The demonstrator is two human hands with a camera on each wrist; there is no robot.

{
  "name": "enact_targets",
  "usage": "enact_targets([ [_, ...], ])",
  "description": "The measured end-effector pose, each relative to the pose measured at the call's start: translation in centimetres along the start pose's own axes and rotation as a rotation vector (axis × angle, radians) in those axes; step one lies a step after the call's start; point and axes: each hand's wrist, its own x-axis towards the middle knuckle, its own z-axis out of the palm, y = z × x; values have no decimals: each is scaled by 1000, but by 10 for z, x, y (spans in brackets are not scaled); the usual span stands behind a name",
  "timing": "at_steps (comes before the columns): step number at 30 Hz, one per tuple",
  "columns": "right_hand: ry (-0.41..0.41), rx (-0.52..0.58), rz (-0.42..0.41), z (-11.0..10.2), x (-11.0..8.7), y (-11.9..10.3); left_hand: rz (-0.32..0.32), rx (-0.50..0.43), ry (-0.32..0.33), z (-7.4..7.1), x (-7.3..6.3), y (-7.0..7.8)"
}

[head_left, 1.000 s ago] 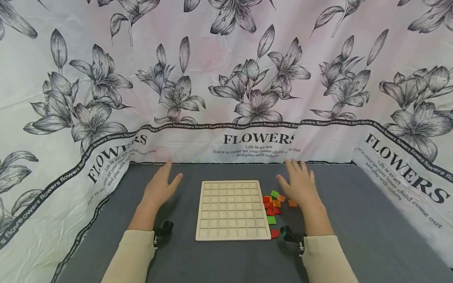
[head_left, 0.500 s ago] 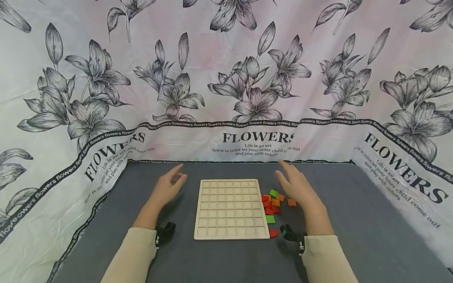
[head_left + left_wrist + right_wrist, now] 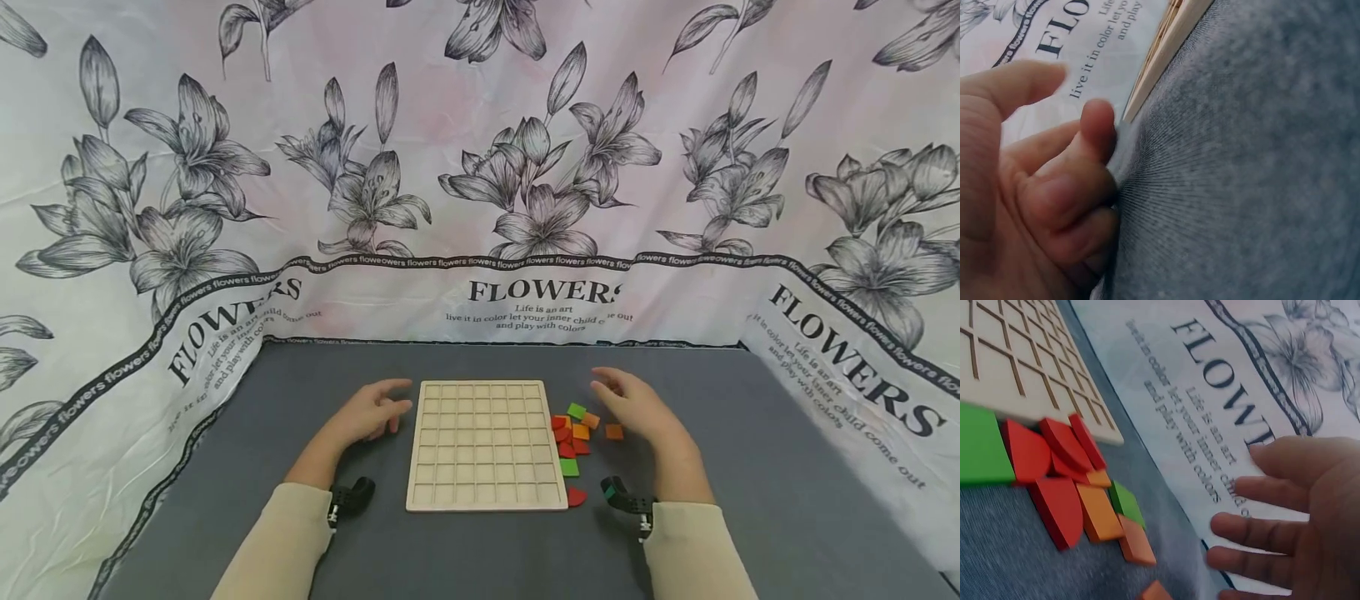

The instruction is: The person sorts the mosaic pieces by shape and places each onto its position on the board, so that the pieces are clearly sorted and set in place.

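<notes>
A square wooden grid board [image 3: 486,446] lies flat on the grey tabletop, its shallow cells bare. Just left of it hovers my left hand [image 3: 371,412], fingers loosely bent and nothing held; the left wrist view shows the thumb and curled fingers [image 3: 1063,194] close over the cloth. Along the board's right edge sits a small heap of coloured blocks: red rounded pieces [image 3: 1060,509], orange squares [image 3: 1099,511] and green pieces [image 3: 982,445]. My right hand [image 3: 636,406] is beyond the heap to the right, fingers relaxed and slightly spread, holding nothing. One orange square [image 3: 614,432] lies near it.
A floral cloth wall [image 3: 360,300] closes off the back and both sides of the grey table [image 3: 480,554]. One red piece [image 3: 576,497] lies apart by the board's front right corner. Black wrist cameras [image 3: 356,495] are strapped at both cuffs.
Both hands have come down nearer the table, with fingers bending more. The left hand has shifted right towards the board. Board and blocks lie as before; the head view has shifted slightly.
</notes>
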Motion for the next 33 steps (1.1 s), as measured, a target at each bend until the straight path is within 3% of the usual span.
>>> enact_targets([
  [4,-88,24,59,-3,-6,11,-73,-3,-113,2,0,2],
  [8,-166,78,127,-6,-11,18,-93,40,-162,3,-1,5],
  [14,-198,79,133,-10,-11,18,-57,80,-160,2,-1,13],
  [29,-232,22,183,-12,-13,32,-102,174,-150,10,-6,15],
  [33,-201,22,135,-12,-10,35,-114,180,-142,12,-7,16],
])
